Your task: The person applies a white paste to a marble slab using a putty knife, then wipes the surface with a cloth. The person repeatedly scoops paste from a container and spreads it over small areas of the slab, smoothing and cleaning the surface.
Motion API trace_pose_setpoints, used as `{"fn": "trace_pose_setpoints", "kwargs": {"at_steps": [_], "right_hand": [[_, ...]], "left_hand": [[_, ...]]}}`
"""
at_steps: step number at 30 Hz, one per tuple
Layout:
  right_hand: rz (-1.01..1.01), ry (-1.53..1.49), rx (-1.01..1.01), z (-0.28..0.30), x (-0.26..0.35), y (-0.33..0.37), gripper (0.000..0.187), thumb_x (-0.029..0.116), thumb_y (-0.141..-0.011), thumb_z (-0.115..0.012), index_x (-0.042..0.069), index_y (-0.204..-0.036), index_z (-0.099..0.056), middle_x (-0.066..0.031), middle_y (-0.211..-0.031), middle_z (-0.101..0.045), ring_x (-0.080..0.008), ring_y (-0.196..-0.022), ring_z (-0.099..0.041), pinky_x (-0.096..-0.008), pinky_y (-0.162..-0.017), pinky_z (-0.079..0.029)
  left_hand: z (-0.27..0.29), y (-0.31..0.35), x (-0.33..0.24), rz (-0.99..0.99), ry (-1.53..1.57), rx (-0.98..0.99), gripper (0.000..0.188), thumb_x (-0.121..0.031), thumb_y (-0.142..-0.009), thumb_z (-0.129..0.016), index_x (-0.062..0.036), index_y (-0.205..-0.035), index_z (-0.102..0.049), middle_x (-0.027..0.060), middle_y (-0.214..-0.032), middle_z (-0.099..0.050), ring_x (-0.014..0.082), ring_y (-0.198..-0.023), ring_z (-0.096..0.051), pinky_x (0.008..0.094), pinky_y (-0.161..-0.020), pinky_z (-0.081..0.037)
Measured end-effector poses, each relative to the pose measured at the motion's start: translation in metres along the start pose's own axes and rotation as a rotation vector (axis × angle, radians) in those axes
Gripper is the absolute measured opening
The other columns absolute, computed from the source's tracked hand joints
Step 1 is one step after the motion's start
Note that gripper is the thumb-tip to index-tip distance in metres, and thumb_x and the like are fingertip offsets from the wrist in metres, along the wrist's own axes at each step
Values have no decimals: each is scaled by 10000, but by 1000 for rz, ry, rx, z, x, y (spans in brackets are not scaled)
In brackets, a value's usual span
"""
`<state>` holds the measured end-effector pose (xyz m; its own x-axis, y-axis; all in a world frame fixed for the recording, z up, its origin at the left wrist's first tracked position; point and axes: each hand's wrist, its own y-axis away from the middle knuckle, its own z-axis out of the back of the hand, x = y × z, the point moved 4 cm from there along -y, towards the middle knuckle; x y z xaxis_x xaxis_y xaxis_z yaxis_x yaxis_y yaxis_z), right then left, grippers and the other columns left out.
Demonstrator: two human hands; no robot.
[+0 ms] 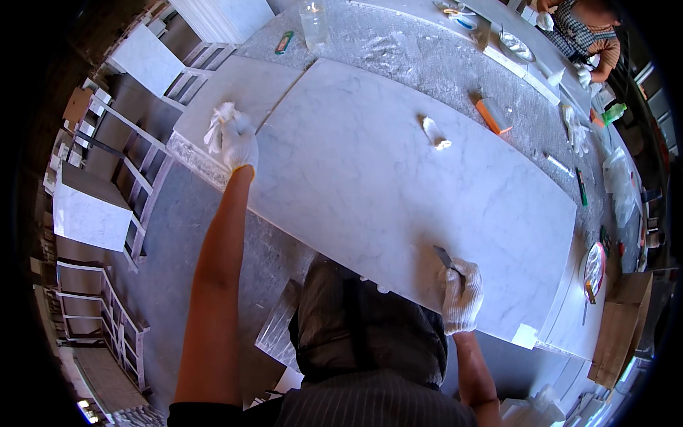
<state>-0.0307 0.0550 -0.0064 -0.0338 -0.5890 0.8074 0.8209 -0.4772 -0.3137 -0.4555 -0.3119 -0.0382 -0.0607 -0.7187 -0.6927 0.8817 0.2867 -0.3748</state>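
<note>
A large white marble slab [398,178] with faint grey veins lies in front of me, beside a second pale slab [235,82] at its left. My left hand [240,146], in a white knit glove, is closed on a crumpled white cloth [222,117] over the second slab, near the seam. Close to the big slab's near edge, my right hand [462,295], also gloved, grips a flat grey scraper [445,257] with its blade pointing up and left. A small crumpled white tube or packet [432,133] rests on the slab's far half.
An orange-and-grey block [494,116] and a clear container of liquid [314,25] stand on the dusty worktable. White gloves [573,130] and a round dish [593,272] lie at right. A co-worker [587,35] is at the far right. Metal racks [142,167] stand at left; a cardboard box [622,327] at right.
</note>
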Motion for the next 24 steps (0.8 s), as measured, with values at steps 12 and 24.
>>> {"fn": "trace_pose_setpoints", "kwargs": {"at_steps": [12, 24], "right_hand": [[192, 195, -88, 17, 19, -12, 215, 51, -788, -757, 144, -978, -720, -96, -1195, -666, -317, -1217, -584, -473, -1073, -413], [101, 97, -71, 17, 10, 8, 198, 28, -821, -735, 95, -1001, -688, -122, -1153, -659, -331, -1164, -611, -423, -979, -507]], "left_hand": [[34, 123, -94, -257, 384, 276, 399, -98, -902, -671, -17, -1282, -579, 137, -1292, -602, 246, -1249, -533, 362, -1089, -398], [13, 262, -199, -1415, 72, 974, 635, -554, -945, -488, -65, -1344, -561, 140, -1434, -507, 315, -1398, -394, 492, -1185, -259]]}}
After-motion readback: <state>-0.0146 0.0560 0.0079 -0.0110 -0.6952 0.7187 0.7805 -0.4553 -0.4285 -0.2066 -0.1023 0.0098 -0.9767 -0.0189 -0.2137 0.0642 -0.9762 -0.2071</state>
